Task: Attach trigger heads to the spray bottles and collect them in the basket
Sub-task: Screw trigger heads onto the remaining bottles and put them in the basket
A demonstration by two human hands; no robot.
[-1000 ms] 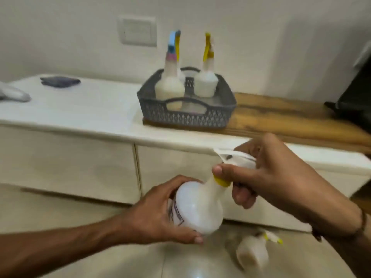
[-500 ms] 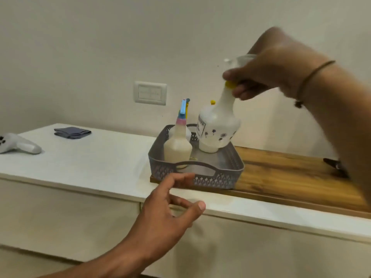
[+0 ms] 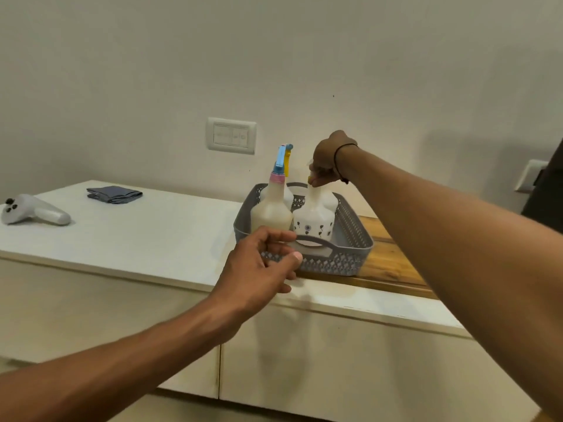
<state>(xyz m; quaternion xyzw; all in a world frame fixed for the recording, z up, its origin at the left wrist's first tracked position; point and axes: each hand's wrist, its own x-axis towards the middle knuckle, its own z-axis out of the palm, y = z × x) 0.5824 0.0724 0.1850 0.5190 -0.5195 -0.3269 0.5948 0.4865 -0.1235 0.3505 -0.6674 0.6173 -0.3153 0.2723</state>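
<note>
A grey lattice basket (image 3: 350,239) stands on the counter, partly over a wooden board. Inside it my right hand (image 3: 327,159) grips the trigger head of a white spray bottle with small flower prints (image 3: 312,219), which stands upright on the basket floor. Beside it on the left stands a cream bottle with a blue and pink trigger head (image 3: 271,211). More bottles stand behind, mostly hidden, with a yellow trigger showing. My left hand (image 3: 259,266) hovers in front of the basket's near left corner, fingers loosely curled, holding nothing.
A white countertop (image 3: 137,236) carries a folded grey cloth (image 3: 114,194) and a white handheld controller (image 3: 30,210) at the left. A wooden board (image 3: 390,263) lies under the basket's right side. A wall switch plate (image 3: 231,136) sits behind. Cabinet doors are below.
My right hand has lowered the flower-print bottle from above the basket down into it. My left hand has risen and moved closer to the basket's front.
</note>
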